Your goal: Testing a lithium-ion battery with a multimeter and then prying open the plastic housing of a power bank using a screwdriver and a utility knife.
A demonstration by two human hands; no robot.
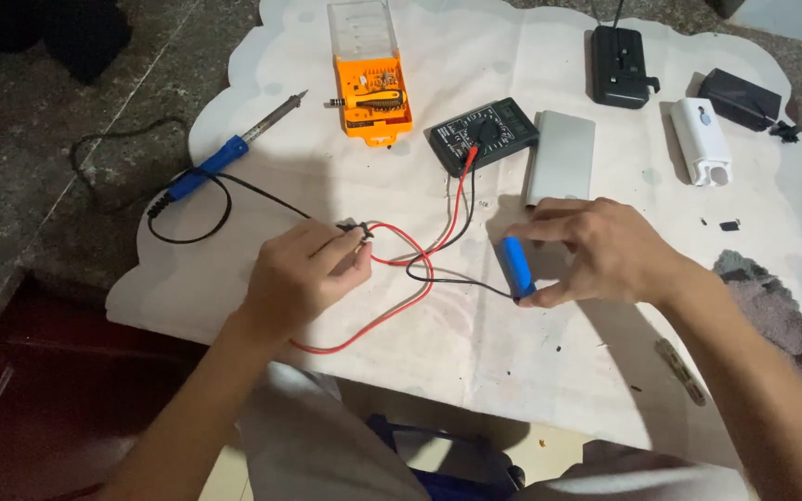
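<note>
A blue cylindrical cell [515,266] is pinched between thumb and fingers of the right hand [596,252], above a white sheet [475,56]. Probe tips [356,228] of the red lead [392,315] and black lead [457,276] are held in the left hand [303,274]. The leads are run to a black multimeter [485,134], beside a silver case [561,158] and an orange bit set [373,97]; a blue soldering iron [225,158] lies at left

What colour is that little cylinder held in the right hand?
Blue; the cylinder sits between the right hand's fingers, seen best in the head view.

one blue battery cell [515,267], one multimeter [484,134], one soldering iron [225,156], one orange screwdriver kit [372,96], two black boxes [619,66]
</note>
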